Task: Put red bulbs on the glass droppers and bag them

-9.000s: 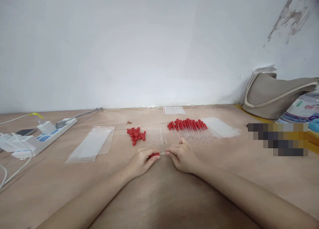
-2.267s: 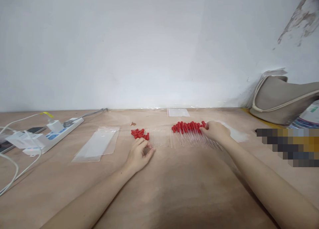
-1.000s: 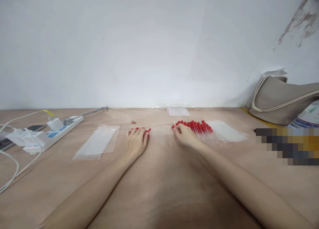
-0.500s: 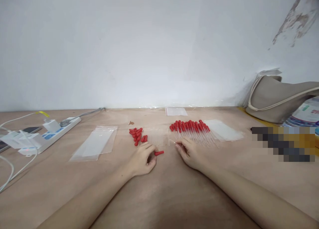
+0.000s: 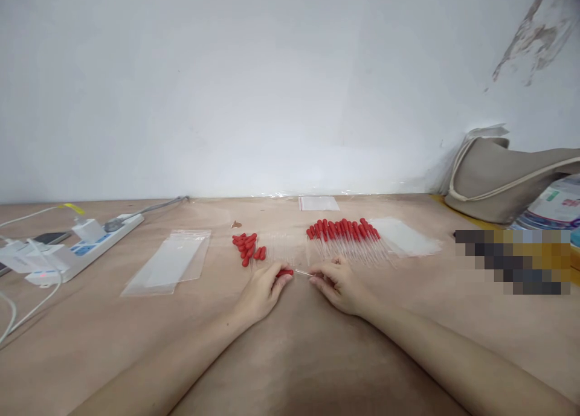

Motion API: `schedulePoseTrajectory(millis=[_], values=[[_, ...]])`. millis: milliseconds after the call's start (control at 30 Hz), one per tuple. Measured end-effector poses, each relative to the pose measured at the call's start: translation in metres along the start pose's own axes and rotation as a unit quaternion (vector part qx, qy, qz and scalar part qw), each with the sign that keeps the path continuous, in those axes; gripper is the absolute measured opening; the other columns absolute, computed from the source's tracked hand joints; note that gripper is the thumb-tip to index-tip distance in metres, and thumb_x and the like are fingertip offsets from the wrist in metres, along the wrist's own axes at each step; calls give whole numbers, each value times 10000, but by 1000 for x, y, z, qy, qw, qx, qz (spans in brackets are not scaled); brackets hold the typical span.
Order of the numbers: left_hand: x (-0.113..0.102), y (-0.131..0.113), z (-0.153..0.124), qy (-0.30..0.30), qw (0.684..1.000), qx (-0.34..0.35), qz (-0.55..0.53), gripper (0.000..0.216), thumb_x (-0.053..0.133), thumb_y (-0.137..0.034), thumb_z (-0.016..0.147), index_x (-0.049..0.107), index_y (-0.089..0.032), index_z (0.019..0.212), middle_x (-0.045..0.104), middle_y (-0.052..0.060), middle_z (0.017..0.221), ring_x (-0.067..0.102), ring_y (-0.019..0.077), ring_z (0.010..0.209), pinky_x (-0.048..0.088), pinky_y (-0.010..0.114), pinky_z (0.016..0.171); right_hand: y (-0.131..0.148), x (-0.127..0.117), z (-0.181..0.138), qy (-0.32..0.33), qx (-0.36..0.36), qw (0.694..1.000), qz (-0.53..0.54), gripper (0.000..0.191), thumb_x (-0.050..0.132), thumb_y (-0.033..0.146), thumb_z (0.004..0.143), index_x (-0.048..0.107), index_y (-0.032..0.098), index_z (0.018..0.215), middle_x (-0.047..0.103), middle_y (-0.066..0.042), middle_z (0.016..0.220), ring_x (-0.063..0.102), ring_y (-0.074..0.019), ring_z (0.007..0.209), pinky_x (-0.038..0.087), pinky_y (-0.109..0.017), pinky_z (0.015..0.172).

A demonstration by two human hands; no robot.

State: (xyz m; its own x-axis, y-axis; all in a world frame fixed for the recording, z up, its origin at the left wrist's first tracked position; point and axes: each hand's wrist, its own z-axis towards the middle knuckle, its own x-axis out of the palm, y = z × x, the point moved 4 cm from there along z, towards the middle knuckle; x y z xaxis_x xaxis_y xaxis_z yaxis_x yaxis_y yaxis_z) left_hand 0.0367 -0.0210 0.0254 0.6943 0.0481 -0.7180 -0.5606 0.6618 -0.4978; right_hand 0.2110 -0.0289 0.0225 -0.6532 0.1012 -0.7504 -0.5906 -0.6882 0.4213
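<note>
The left hand (image 5: pixel 263 289) pinches a soft red rubber bulb (image 5: pixel 285 272) in its fingers. The right hand (image 5: pixel 339 283) pinches a thin clear tube (image 5: pixel 304 274), its tip at the bulb's mouth, low over the plywood worktop (image 5: pixel 290 355). The two seem about to be joined, which calls for a straight, gentle push. Loose bulbs (image 5: pixel 247 247) and capped droppers (image 5: pixel 347 232) lie behind.

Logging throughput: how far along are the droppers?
Done: a row of capped droppers beyond the right hand. In hand: the left hand pinches a red bulb, the right hand a clear tube. Remaining: a small pile of loose bulbs and bare tubes beside it.
</note>
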Motion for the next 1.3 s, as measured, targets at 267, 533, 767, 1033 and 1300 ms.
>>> schedulePoseTrajectory(millis=[267,533,767,1033,1300], values=[[0,-3,0,21,999,-1,-31,120,423,-229,859,513,-186,925,597,13,814,554,136,747,425,251,672,1,2,1,17,-7,1000,10,209,395,285,860,576,204,924,656,-21,789,548,-124,672,275,-302,736],[1,-6,0,70,995,31,-61,192,393,-223,871,575,-192,925,609,29,851,559,140,793,435,251,712,-2,2,7,48,-19,999,12,220,399,270,863,611,245,915,664,15,749,537,-111,624,246,-294,721],[4,-4,-2,71,996,48,-19,179,399,-239,870,566,-177,892,590,26,784,541,135,733,418,242,668,1,-2,10,42,-60,993,-97,221,401,248,845,619,217,834,659,0,703,518,-111,582,197,-294,682],[5,-6,-4,87,994,60,12,182,405,-255,864,555,-152,877,552,31,742,501,129,669,392,236,611,9,8,9,29,-74,984,-160,230,376,198,804,518,158,628,587,11,559,363,-75,467,173,-287,641],[9,-5,-6,111,990,86,22,181,395,-235,867,551,-155,911,564,39,773,520,132,694,407,232,621,11,12,17,163,7,983,-80,299,340,235,846,503,155,608,554,29,535,374,-67,472,231,-297,729]])
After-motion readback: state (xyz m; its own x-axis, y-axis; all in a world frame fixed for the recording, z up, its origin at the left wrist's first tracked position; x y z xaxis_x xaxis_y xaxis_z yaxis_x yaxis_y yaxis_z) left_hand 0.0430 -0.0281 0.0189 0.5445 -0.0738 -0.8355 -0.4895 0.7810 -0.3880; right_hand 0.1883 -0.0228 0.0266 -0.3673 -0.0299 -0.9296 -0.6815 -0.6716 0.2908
